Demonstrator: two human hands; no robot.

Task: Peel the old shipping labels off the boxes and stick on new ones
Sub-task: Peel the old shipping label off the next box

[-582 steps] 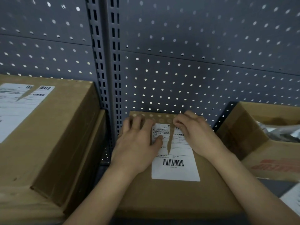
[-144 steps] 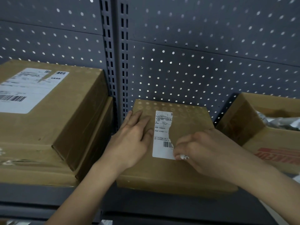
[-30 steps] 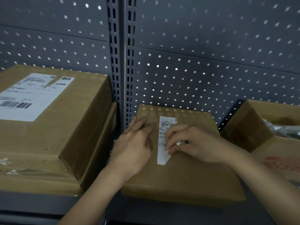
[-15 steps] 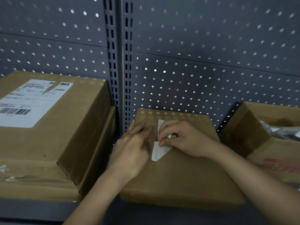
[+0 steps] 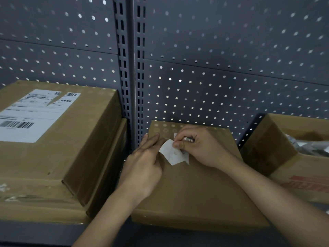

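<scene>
While the left hand (image 5: 142, 168) lies flat on the box (image 5: 195, 193), the right hand (image 5: 204, 148) pinches the label (image 5: 171, 155), print seemingly hidden.

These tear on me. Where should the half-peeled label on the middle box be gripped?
Pinch the label by its lifted flap, close to its stuck far end, from the near side, as the right hand does: the flap stands off the box. The left hand steadies it.

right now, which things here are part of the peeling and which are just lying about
In the job: flat brown cardboard box; white paper label, mostly lifted, pinched by the right hand; left hand, flat on the box.
Just there: large labelled brown cardboard box, left; open brown carton with red print, right; grey perforated back panel.
</scene>
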